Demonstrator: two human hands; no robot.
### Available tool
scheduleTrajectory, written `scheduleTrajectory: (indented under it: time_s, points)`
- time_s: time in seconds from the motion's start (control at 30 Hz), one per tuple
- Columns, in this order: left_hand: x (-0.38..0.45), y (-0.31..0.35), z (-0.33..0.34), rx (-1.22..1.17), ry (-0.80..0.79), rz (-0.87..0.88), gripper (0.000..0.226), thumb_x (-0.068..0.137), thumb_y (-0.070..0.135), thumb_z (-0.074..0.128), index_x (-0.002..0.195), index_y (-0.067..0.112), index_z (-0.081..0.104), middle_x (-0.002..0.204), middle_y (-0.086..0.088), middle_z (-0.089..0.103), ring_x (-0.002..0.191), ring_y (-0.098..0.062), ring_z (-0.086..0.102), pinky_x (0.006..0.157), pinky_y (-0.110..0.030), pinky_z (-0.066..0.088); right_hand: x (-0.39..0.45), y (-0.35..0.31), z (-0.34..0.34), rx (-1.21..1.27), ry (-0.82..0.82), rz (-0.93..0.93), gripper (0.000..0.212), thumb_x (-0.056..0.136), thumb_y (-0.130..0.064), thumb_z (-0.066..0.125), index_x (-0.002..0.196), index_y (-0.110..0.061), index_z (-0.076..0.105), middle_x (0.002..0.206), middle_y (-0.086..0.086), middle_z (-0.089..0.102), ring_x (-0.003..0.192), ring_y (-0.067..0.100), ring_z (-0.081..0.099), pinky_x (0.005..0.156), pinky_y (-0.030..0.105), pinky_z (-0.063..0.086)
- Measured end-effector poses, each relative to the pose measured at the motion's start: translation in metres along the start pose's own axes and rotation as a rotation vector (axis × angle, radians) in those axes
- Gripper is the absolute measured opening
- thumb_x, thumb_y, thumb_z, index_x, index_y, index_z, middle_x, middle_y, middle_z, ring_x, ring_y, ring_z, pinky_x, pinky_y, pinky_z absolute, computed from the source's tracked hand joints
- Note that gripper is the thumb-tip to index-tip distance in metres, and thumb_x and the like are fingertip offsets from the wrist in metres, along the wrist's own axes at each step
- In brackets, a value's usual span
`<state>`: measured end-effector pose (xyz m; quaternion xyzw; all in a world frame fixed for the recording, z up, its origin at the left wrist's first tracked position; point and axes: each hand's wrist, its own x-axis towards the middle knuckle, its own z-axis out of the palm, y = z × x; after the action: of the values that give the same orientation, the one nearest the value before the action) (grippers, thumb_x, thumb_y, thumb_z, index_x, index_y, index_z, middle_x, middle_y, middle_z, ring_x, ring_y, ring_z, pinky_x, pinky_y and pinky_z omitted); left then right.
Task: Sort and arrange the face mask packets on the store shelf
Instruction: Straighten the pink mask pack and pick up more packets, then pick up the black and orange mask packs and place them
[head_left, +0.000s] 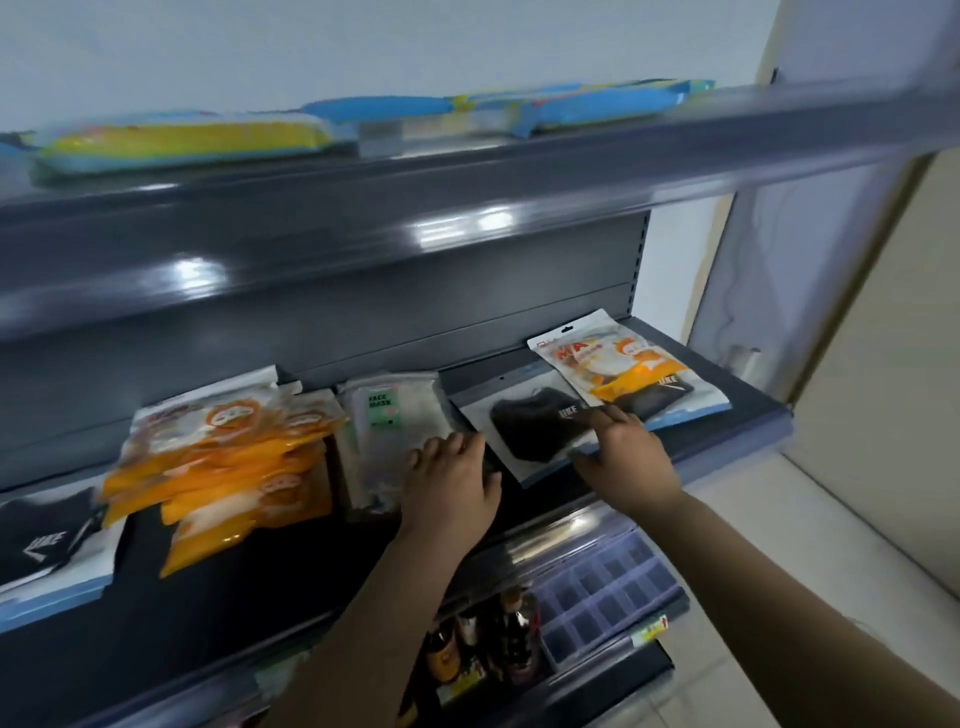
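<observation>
resting on shelf (727, 431): black mask packet (524, 426) under right hand (623, 447)

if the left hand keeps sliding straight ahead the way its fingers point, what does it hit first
Probably the clear face mask packet: the left hand points up and slightly left toward the shelf back, fingertips already at that packet's right edge. Depth is unclear, so it could slip past into the gap beside the black mask packet.

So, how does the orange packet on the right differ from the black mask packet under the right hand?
The orange packet has bright orange and white print; the black mask packet is clear and shows a dark mask. The orange packet lies further back, partly on another black mask packet; the black mask packet lies at the shelf's front. No hand touches the orange one; the right hand rests on the black one. Both lie flat.
</observation>
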<state>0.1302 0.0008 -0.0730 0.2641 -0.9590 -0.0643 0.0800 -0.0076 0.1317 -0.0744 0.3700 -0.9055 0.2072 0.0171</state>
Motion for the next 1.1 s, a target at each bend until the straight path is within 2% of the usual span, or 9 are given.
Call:
scheduleTrajectory:
  time_s: [0.17,0.3,0.43,0.57,0.73,0.87,0.93,1.03,1.1]
  points:
    - [0.028,0.035,0.021,-0.037,-0.056,-0.029,0.051,0.095,0.037,0.042,0.141,0.016,0.033,0.14,-0.005,0.045,0.129,-0.025,0.041,0.105,-0.037,0.034,0.029,0.044,-0.01,0.012,0.006,0.023,0.048,0.087,-0.026,0.058,0.133,-0.015,0.048,0.136,0.01,0.05,0.125,0.032,0.043,0.099,0.041,0.042]
    - [0.054,0.057,0.036,-0.07,-0.135,-0.165,0.053,0.095,0.041,0.041,0.141,0.015,0.032,0.142,-0.006,0.043,0.128,-0.027,0.042,0.101,-0.041,0.041,0.066,0.081,-0.02,0.032,-0.037,0.022,0.05,0.089,-0.029,0.056,0.135,-0.015,0.045,0.137,0.012,0.048,0.125,0.035,0.043,0.1,0.043,0.041]
    - [0.075,0.073,0.047,-0.065,-0.136,-0.307,0.056,0.096,0.044,0.039,0.141,0.012,0.031,0.144,-0.008,0.04,0.13,-0.03,0.038,0.102,-0.04,0.039,0.105,0.118,-0.025,-0.016,-0.073,0.003,0.052,0.09,-0.032,0.053,0.138,-0.016,0.042,0.143,0.01,0.044,0.128,0.035,0.041,0.102,0.042,0.037]
    - [0.092,0.079,0.059,-0.114,-0.112,-0.432,0.066,0.095,0.049,0.039,0.146,0.01,0.023,0.151,-0.01,0.031,0.136,-0.032,0.031,0.109,-0.04,0.033,0.138,0.143,-0.024,-0.006,-0.158,0.013,0.048,0.089,-0.034,0.051,0.133,-0.015,0.045,0.14,0.011,0.045,0.125,0.036,0.042,0.101,0.045,0.038]
    - [0.102,0.087,0.065,-0.189,-0.099,-0.7,0.087,0.087,0.056,0.05,0.148,0.007,0.012,0.155,-0.023,0.011,0.142,-0.04,0.016,0.111,-0.045,0.029,0.162,0.16,-0.018,0.129,-0.249,0.027,0.073,0.081,-0.042,0.065,0.138,-0.01,0.032,0.14,0.016,0.041,0.125,0.039,0.043,0.099,0.045,0.04]
    - [0.106,0.09,0.067,-0.197,-0.018,-0.771,0.083,0.079,0.057,0.06,0.137,0.007,0.027,0.138,-0.019,0.046,0.132,-0.036,0.037,0.104,-0.041,0.034,0.175,0.169,-0.019,0.249,-0.278,0.068,0.081,0.074,-0.042,0.074,0.136,-0.008,0.034,0.136,0.016,0.048,0.125,0.037,0.043,0.097,0.042,0.04]
    - [0.105,0.094,0.065,-0.204,0.029,-0.789,0.081,0.079,0.052,0.065,0.137,0.008,0.029,0.136,-0.017,0.048,0.13,-0.036,0.037,0.102,-0.04,0.036,0.178,0.172,-0.02,0.333,-0.295,0.112,0.084,0.068,-0.043,0.078,0.131,-0.006,0.038,0.129,0.016,0.052,0.121,0.037,0.047,0.093,0.041,0.043]
    - [0.104,0.097,0.063,-0.325,0.143,-0.826,0.084,0.075,0.039,0.074,0.139,0.006,0.029,0.137,-0.02,0.044,0.129,-0.036,0.039,0.103,-0.041,0.037,0.182,0.177,-0.018,0.45,-0.302,0.141,0.094,0.042,-0.052,0.081,0.12,-0.006,0.053,0.115,0.012,0.061,0.107,0.03,0.059,0.084,0.037,0.051]
    - [0.102,0.097,0.061,-0.513,0.272,-0.841,0.086,0.071,0.024,0.08,0.139,0.004,0.031,0.135,-0.021,0.047,0.124,-0.034,0.046,0.099,-0.038,0.04,0.184,0.178,-0.018,0.564,-0.277,0.131,0.075,0.049,-0.038,0.084,0.112,-0.005,0.058,0.105,0.008,0.065,0.098,0.026,0.062,0.077,0.033,0.05]
